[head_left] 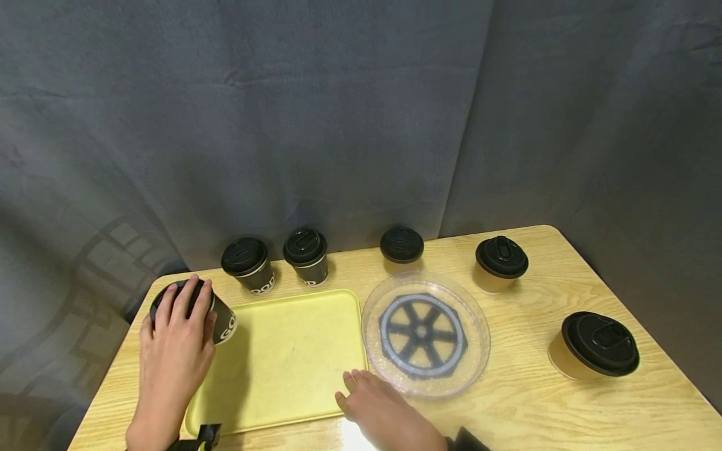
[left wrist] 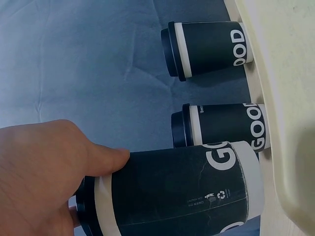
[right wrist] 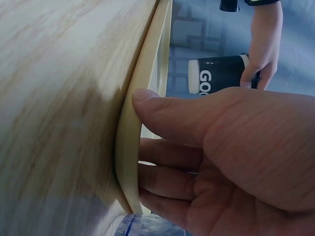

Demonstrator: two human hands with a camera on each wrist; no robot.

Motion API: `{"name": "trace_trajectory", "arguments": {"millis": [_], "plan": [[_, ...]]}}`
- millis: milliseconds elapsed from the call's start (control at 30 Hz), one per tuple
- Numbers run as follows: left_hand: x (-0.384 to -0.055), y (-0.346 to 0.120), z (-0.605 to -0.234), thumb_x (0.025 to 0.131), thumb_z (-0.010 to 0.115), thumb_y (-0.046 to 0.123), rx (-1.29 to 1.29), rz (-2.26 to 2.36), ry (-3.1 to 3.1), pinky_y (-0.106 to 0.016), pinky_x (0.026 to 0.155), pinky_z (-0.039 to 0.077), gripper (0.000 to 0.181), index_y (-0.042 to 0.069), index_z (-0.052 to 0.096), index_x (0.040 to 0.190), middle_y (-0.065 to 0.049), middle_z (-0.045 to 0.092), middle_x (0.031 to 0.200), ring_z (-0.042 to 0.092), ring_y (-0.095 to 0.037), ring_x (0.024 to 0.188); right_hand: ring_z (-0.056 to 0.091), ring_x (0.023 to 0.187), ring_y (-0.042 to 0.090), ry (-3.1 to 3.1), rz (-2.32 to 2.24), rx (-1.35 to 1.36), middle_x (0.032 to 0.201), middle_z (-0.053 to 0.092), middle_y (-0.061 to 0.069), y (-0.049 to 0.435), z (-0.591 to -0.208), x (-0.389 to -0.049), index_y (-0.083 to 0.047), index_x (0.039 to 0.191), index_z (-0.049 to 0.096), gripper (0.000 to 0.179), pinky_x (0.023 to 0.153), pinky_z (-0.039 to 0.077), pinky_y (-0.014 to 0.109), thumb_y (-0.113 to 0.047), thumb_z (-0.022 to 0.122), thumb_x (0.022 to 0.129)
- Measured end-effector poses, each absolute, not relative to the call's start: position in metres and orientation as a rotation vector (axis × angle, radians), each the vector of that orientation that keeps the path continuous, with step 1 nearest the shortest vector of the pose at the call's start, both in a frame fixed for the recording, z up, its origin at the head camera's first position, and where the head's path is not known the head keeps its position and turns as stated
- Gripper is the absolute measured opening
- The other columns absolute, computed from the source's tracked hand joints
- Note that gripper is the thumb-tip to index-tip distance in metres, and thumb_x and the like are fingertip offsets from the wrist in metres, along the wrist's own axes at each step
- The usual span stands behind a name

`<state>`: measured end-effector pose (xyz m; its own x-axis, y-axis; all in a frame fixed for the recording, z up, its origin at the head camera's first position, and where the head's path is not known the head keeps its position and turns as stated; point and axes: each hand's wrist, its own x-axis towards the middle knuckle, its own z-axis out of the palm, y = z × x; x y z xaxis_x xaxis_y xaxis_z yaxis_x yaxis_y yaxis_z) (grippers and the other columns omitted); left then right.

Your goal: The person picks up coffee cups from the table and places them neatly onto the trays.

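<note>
A dark paper coffee cup (left wrist: 172,191) with a black lid and white lettering is in my left hand (head_left: 179,341). The fingers spread over the lid and the thumb presses its side. The cup leans above the left end of a yellow tray (head_left: 293,351), its base toward the tray. My right hand (head_left: 383,407) is at the tray's near right corner. In the right wrist view its thumb (right wrist: 147,96) lies against the tray's outer wall, with the other fingertips hidden behind the rim.
Two more dark cups, a left one (head_left: 248,266) and a right one (head_left: 306,255), stand behind the tray. Right of it lies a clear round dish (head_left: 482,332) with a dark wheel-like pattern. Brown cups (head_left: 493,279) with black lids stand behind and right of the dish. A grey curtain (head_left: 338,125) borders the table.
</note>
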<state>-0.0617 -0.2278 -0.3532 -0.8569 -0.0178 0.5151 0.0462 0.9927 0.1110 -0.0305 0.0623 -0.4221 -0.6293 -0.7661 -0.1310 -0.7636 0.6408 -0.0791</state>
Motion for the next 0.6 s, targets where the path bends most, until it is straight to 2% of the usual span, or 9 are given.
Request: {"name": "trace_trajectory", "arguments": {"millis": [600], "plan": [[-0.0646, -0.2272, -0.36, 0.091, 0.059, 0.008, -0.045, -0.16, -2.576, -0.072, 0.096, 0.028, 0.047, 0.008, 0.05, 0.138, -0.015, 0.045, 0.146, 0.035, -0.041, 0.136, 0.056, 0.128, 0.018, 2.741, 0.0, -1.323, 0.136, 0.06, 0.005, 0.061, -0.4248, -0.0313, -0.024, 0.128, 0.064, 0.038, 0.111, 0.042, 0.03, -0.02, 0.061, 0.09]]}}
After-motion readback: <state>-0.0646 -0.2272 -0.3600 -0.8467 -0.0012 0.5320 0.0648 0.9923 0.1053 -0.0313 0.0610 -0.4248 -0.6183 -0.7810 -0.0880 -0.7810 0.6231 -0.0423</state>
